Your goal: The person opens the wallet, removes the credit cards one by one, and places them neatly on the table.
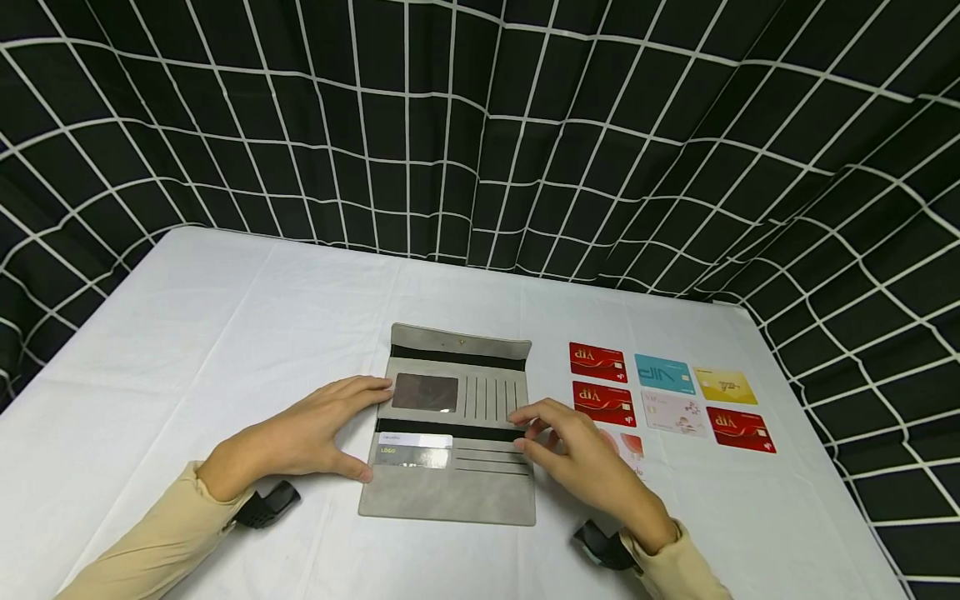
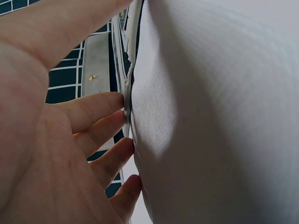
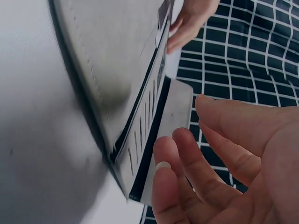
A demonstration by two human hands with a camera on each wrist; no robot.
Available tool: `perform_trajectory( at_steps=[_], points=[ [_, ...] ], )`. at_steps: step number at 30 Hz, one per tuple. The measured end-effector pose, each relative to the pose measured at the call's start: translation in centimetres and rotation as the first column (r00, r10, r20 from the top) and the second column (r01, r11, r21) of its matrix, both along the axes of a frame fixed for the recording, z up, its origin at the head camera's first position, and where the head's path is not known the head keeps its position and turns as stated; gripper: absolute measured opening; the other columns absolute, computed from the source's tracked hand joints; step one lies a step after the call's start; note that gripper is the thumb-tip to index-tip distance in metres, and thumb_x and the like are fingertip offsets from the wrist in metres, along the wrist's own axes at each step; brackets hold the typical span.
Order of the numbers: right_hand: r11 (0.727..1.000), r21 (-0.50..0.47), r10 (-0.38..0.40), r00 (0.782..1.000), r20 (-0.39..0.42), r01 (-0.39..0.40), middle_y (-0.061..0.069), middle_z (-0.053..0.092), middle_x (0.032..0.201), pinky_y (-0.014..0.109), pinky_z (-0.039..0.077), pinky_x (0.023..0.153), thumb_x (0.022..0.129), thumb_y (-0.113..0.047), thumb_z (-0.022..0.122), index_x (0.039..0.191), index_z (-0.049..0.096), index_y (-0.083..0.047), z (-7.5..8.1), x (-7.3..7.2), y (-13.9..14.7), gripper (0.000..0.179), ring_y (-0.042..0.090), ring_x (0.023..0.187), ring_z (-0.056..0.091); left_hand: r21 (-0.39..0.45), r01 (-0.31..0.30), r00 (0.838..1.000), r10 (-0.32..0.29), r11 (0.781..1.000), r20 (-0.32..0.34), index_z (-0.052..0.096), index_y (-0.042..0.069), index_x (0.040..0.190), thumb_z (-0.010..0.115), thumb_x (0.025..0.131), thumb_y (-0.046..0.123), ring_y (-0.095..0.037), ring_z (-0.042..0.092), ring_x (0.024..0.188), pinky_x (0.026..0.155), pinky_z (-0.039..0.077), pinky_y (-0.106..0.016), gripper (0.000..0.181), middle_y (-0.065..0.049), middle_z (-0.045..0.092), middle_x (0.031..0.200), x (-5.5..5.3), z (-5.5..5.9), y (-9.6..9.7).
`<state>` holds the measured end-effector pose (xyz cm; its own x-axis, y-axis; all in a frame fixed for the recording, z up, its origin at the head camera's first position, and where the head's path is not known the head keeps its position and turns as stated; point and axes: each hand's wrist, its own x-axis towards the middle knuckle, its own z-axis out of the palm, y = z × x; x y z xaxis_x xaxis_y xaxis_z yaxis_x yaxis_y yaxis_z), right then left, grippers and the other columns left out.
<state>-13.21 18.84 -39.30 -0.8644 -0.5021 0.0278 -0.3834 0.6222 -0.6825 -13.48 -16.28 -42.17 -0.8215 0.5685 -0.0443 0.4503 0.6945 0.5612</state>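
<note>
A grey long wallet (image 1: pixel 487 498) lies unfolded on the table, with its snap flap at the far end. A grey-and-white card marked LOGO (image 1: pixel 412 452) sits in the near left part, and a dark clear window (image 1: pixel 426 392) is beyond it. My left hand (image 1: pixel 307 433) rests along the wallet's left edge, its fingers spread and their tips touching it in the left wrist view. Over the right edge, by the card slots (image 1: pixel 491 398), hovers my right hand (image 1: pixel 581 454). Its fingers are loosely bent, and the right wrist view shows nothing between them.
Right of the wallet lie red VIP cards (image 1: pixel 597 362), a teal card (image 1: pixel 662 372), a yellow card (image 1: pixel 725 386) and a pale pink card (image 1: pixel 673 413). My right hand partly covers another white-and-red card (image 1: pixel 632 446). A black-and-white checked curtain (image 1: pixel 480 125) surrounds the white table (image 1: pixel 225 333).
</note>
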Motion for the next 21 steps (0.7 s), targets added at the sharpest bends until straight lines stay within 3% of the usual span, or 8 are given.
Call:
perform_trajectory(
  at_steps=[21],
  points=[
    [0.996, -0.016, 0.087, 0.996, 0.031, -0.087, -0.001, 0.069, 0.107, 0.020, 0.053, 0.073, 0.090, -0.013, 0.072, 0.112, 0.070, -0.010, -0.9, -0.1, -4.0, 0.023, 0.008, 0.087, 0.060, -0.003, -0.007, 1.000, 0.007, 1.000, 0.008, 0.045, 0.003, 0.147, 0.084, 0.070, 0.048, -0.037, 0.035, 0.144, 0.116, 0.030, -0.060, 0.098, -0.011, 0.040, 0.155, -0.1, -0.1, 0.1]
  ],
)
